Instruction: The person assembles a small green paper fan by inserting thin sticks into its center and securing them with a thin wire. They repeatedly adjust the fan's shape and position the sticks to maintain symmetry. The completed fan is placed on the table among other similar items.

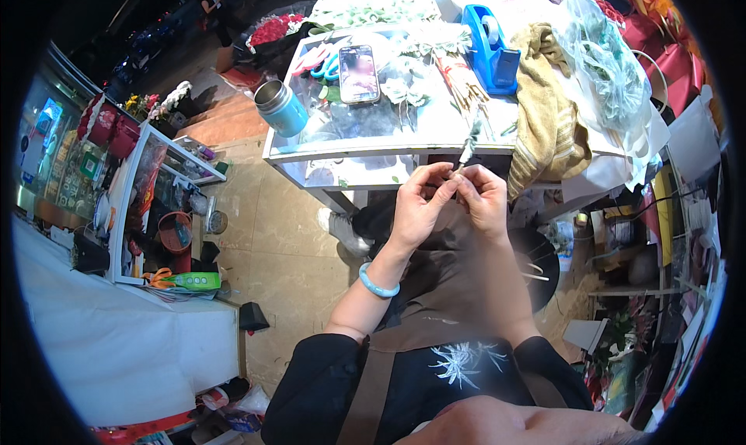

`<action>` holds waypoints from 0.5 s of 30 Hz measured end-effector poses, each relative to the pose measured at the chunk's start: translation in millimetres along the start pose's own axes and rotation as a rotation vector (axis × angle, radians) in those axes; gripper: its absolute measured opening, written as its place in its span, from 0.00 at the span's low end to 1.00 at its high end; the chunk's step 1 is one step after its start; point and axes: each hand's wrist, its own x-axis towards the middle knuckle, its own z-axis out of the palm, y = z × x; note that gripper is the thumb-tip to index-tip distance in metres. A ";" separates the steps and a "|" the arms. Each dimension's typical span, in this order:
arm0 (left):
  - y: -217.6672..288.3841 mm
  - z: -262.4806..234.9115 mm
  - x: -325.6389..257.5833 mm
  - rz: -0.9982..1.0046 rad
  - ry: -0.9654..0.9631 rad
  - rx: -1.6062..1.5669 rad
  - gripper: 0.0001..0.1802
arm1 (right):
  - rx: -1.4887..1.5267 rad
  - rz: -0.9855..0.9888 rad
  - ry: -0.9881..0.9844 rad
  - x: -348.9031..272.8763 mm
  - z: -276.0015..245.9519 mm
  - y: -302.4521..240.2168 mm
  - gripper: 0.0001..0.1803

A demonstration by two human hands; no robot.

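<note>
Just off the front edge of the white glass-topped table point(373, 156), both hands meet in a pinch. My left hand point(422, 209), a pale blue bangle on its wrist, closes thumb and finger on the lower end of a thin flower stem point(469, 145). My right hand point(485, 201) grips the same end from the other side. The stem stands upright above the fingertips, with dark green and whitish parts at its top. Its lowest part is hidden between the fingers. On the table beyond lie a bundle of brown-wrapped sticks point(464, 84) and white-green flowers point(406, 88).
A phone point(359, 74), scissors point(329, 66) and a blue steel flask point(286, 112) are on the table's left. A blue tape dispenser point(491, 53) and a mustard towel point(550, 119) are right, the towel hanging over the edge. Crowded shelves point(633, 290) stand at far right.
</note>
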 end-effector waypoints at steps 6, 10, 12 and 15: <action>-2.9 -0.8 10.0 0.179 0.077 0.109 0.07 | 0.016 0.055 0.018 -7.6 15.7 6.5 0.08; 3.9 -2.0 9.3 0.194 0.140 0.150 0.06 | -0.021 0.134 -0.030 -10.7 16.8 5.2 0.08; 8.5 -3.3 4.9 0.215 0.128 0.239 0.08 | 0.019 0.153 -0.054 -11.2 16.5 5.9 0.08; 12.4 -7.1 4.4 0.248 0.063 0.290 0.08 | 0.236 0.217 -0.127 -9.1 12.0 6.2 0.08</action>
